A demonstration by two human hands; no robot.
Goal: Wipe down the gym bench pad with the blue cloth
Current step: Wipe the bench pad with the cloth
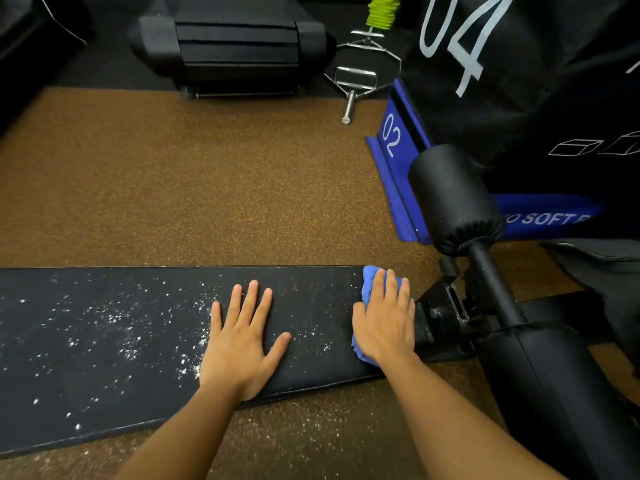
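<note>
I am pressing my right hand (386, 318) down on the blue cloth (370, 278), fingers laid nearly straight and close together over the bunched fabric, which is showing past my fingertips on the far side and under my wrist on the near side. The cloth is sitting at the right end of the gym bench pad (104, 341), almost at its edge. My left hand (242, 341) is lying flat on the pad just left of the cloth, fingers spread wide and the palm bearing down on the black surface, holding nothing. The pad is running as a long dark strip from the left edge of the view to the right hand, and white powdery specks (121, 327) are scattering across it, thickest just left of my left hand and thinning toward the cloth. To the right of the pad, a black metal bracket (446, 310) is joining it to an upright post carrying a black roller pad (450, 199). Beyond the pad, brown speckled flooring (207, 185) is stretching away to the far side. At far right a blue soft box marked 02 (398, 161) is standing under a black cover, and a chrome cable handle (355, 81) is lying on the floor near a black machine (228, 43).
</note>
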